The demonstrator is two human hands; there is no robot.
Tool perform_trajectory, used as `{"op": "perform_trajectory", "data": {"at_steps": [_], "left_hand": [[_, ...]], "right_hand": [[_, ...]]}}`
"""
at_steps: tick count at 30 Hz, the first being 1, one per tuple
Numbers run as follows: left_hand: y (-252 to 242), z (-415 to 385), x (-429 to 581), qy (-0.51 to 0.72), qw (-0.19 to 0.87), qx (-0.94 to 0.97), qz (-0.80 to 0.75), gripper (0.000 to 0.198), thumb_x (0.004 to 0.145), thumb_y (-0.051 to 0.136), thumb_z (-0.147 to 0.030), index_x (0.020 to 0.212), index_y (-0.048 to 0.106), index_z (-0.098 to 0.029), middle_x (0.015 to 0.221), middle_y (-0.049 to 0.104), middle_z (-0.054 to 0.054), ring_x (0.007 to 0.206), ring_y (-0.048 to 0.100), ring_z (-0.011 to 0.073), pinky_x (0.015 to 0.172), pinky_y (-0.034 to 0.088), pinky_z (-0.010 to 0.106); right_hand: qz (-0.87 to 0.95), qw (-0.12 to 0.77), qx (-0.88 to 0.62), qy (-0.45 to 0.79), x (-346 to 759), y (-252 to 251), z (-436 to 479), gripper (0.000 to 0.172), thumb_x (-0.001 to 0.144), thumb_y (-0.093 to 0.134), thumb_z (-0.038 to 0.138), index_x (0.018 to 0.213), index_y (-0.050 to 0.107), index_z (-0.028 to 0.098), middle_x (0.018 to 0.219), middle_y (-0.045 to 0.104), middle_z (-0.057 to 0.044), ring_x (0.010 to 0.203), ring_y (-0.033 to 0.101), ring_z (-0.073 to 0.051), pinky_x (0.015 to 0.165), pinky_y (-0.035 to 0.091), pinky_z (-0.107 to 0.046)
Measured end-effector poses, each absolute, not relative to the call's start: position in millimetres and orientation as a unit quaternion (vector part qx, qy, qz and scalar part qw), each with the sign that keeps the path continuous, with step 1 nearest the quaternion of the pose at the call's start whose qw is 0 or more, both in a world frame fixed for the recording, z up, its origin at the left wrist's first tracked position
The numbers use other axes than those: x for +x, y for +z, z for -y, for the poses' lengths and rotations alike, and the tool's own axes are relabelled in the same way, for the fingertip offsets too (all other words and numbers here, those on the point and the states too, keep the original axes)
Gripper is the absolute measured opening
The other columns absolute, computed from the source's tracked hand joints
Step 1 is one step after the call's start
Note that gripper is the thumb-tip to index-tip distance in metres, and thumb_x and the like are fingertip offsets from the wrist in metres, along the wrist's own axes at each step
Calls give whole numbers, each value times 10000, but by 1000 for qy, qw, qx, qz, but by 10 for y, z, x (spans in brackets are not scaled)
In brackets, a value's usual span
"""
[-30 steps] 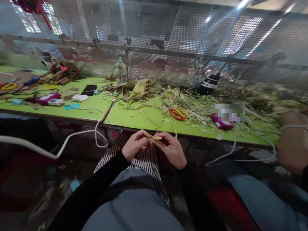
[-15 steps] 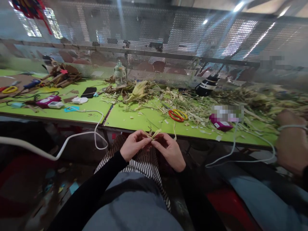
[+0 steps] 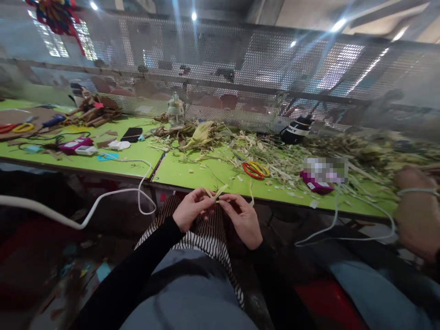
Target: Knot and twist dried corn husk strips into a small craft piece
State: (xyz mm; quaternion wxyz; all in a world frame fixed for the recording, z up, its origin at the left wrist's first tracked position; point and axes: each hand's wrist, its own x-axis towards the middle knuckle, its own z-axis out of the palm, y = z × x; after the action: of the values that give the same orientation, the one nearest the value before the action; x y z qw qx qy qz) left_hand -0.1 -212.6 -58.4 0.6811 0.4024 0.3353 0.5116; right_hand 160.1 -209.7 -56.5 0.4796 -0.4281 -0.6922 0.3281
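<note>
A pale corn-husk strip (image 3: 217,193) sits pinched between the left hand (image 3: 191,211) and right hand (image 3: 242,217), both clamped on it above the lap, just before the green counter (image 3: 192,172) edge near scissors (image 3: 255,169).

A long bright green tabletop (image 3: 192,172) runs across the view, backed by a perforated grey metal screen (image 3: 240,68). A heap of dry yellow-brown corn husks and stalks (image 3: 199,130) lies at the middle, and finer husk litter (image 3: 360,146) spreads to the right. A pair of red and yellow loop-handled scissors (image 3: 255,169) lies among the scraps. A small pale green plastic bottle (image 3: 175,110) stands upright against the screen. A flat black phone (image 3: 132,134) lies left of the heap, near a crumpled white tissue (image 3: 118,145) and a magenta-and-white device (image 3: 74,145). A black pouch with a white stripe (image 3: 295,130) sits by the screen. A thick white cable (image 3: 113,195) loops off the table edge.
</note>
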Motion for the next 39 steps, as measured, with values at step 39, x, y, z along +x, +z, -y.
{"op": "perform_trajectory", "data": {"at_steps": [39], "left_hand": [[-673,2100,-79,522,672,394,-347,414,628,752,-359,955,639,-133,797,684,51,575,569,67,489,377,158]], "right_hand": [[816,365,-414,170,1440,-508,2263,226,895,448,295,736,588,214,716,627,-33,689,581,-168,681,443,-283]]}}
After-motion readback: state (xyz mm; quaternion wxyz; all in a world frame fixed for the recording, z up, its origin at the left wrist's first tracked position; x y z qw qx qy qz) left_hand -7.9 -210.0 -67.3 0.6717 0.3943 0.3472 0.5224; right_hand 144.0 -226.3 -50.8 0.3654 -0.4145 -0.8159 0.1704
